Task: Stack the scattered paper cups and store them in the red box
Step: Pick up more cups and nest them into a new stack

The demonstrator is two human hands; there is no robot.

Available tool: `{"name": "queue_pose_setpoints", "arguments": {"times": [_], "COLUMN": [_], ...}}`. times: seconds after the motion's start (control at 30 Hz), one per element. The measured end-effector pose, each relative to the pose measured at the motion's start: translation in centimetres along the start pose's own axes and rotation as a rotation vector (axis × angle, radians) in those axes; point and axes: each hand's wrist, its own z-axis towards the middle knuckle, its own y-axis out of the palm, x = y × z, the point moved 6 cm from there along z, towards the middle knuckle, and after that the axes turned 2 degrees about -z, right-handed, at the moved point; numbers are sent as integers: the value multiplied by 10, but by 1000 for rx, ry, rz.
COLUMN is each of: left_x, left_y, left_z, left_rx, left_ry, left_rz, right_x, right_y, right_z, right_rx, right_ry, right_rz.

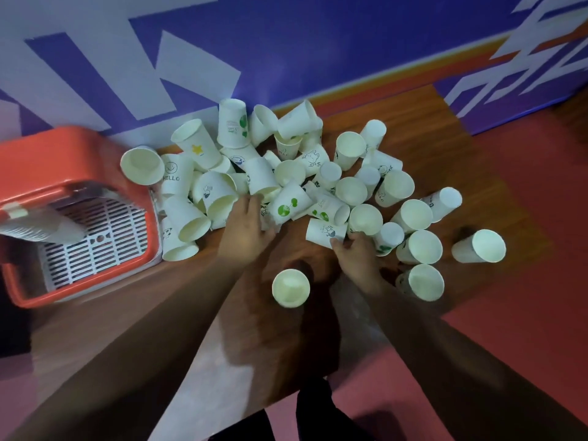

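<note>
The left hand (246, 224) was extended into the near edge of the pile of paper cups (286, 183), with its fingers among the cups. The view was too blurred to tell whether it gripped one. The right hand (356, 253) had its fingers curled against the closed end of a tipped cup (324, 232) lying on its side, and appeared to hold it.

A single cup (291, 288) stood mouth-up between the two forearms, apart from the pile. The pile covered the middle of the wooden counter (445, 154). Its cups were upright, inverted or on their sides, and several rested on one another.

The red box (79, 144) sat at the left, just beside the outermost cups. It contained a white slatted grid (101, 230) and a blurred white nested stack (35, 229), apparently cups already stored.

Handling, as a judgement:
- The cups looked light and thin-walled, so they would crush easily under a firm squeeze.
- The rolled rim is probably the stiffest part, so take hold of the wall just below it, with light pressure.
- The taper allows nesting only with all mouths facing the same way.
- Loose cups would likely roll or tip if nudged.
- A long stack would probably flex, so support both ends when carrying it to the box.
</note>
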Motion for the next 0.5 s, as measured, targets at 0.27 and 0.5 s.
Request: {"name": "queue_pose_setpoints", "arguments": {"times": [0.27, 0.5], "left_x": [23, 23], "left_y": [28, 32], "left_z": [30, 30], "left_rx": [-56, -133], "left_ry": [9, -82], "left_rz": [125, -6], "right_x": [-6, -2], "right_y": [-2, -15], "right_z": [9, -7], "right_rx": [61, 3], "right_ry": [-13, -113], "right_rz": [-34, 80]}}
